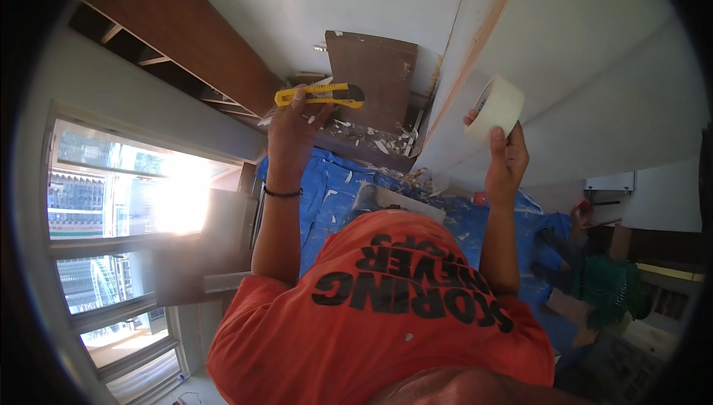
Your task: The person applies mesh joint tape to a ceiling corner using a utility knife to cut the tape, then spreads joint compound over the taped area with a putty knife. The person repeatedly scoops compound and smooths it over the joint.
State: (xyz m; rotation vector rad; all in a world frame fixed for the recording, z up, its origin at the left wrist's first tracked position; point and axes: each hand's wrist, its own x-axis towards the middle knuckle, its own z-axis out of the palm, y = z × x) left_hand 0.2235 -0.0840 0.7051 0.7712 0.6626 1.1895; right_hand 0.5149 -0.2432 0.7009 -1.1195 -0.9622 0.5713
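Above a blue sheet, I see the left hand pinching a yellow knife and the right hand gripping pale tape. Black letters cross the red shirt. A bright window stands left, a white wall right.

A brown board stands at upper centre, pale debris scattered around its foot. A blue tarp spreads across mid-frame. Reddish-brown woodwork slants through the upper left, above a bright window; a green-clad person is at lower right.
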